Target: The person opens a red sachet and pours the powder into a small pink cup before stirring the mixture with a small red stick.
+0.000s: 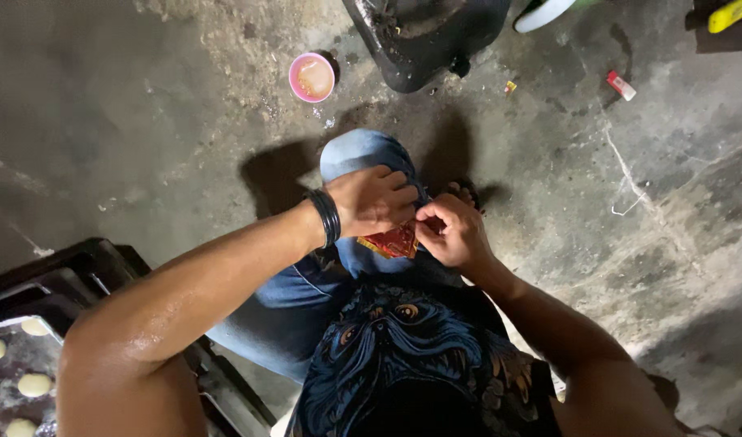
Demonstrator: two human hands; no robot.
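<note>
My left hand (372, 200), with black bands at the wrist, and my right hand (452, 232) meet over my bent knee in blue jeans (356, 152). Both pinch a small red and gold foil packet (393, 241) held between them, the left from above, the right at its right edge. Most of the packet is hidden under my fingers.
A pink bowl (312, 77) with pale liquid stands on the concrete floor ahead. A black pan-like object (423, 36) lies behind it. At the lower left a dark tray (14, 356) holds several pale dough rounds. A small red and white tube (621, 85) lies at upper right.
</note>
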